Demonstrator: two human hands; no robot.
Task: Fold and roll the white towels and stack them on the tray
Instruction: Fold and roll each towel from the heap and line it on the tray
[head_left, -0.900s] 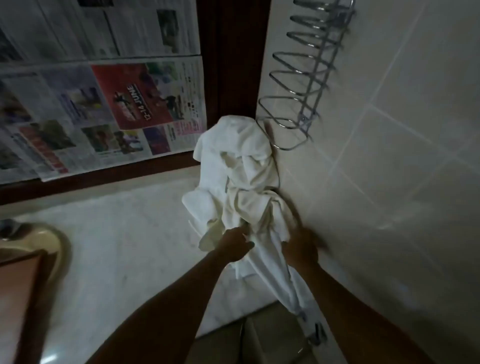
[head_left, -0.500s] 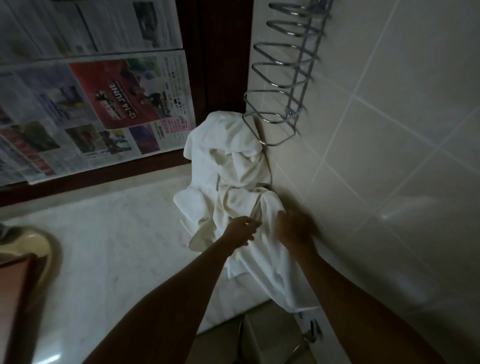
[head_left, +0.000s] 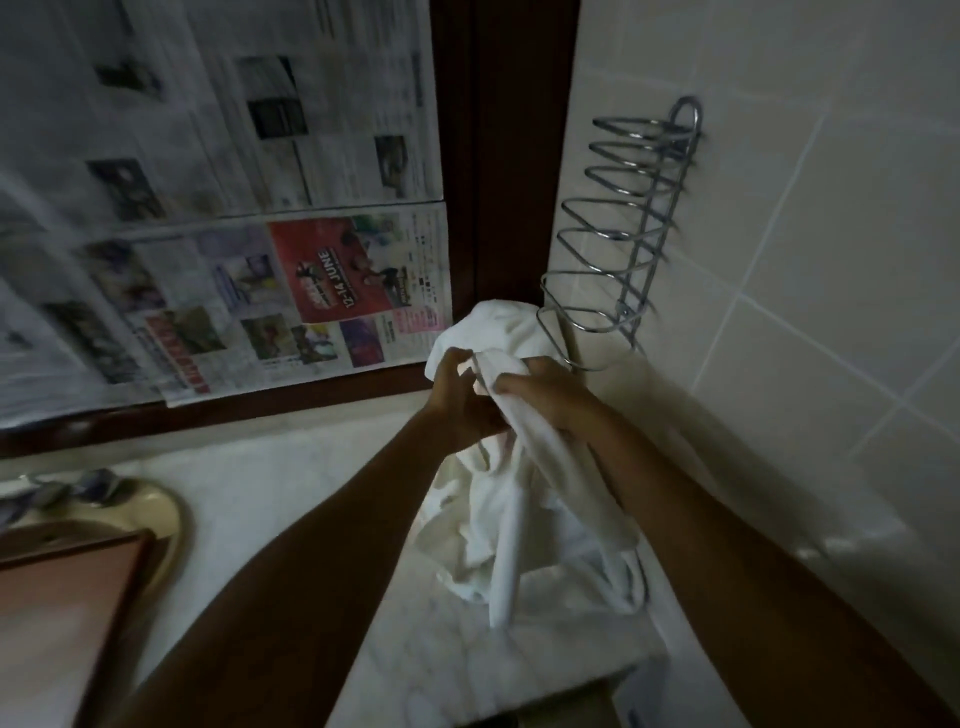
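1. The towel (head_left: 511, 499) hangs as a long crumpled bundle, its long axis running from the two hands at its top, down and towards the camera, to the counter (head_left: 291, 499), where its lower end lies bunched.
2. It sits in the corner where the counter meets the tiled wall (head_left: 810, 322), just below the wire rack (head_left: 618, 249).
3. The left hand (head_left: 457, 395) grips the top edge of the towel, fingers curled round a fold.
4. The right hand (head_left: 550, 397) grasps the same edge just beside it, thumb and fingers pinching the cloth; the two hands almost touch.
5. Against the earlier frames: both hands have risen from the towel's lower middle to its upper part, and the towel, which stood heaped against the wall, is now lifted and drawn out lengthwise. The view has swung so that more of the rack shows.
6. Writing: the newspaper (head_left: 218, 291) covering the window carries a red advertisement (head_left: 332, 275) reading "12-14 JUNE"; the rest of the print is too blurred to read.
7. A wooden tray (head_left: 67, 613) lies at lower left, over the sink (head_left: 156, 509).
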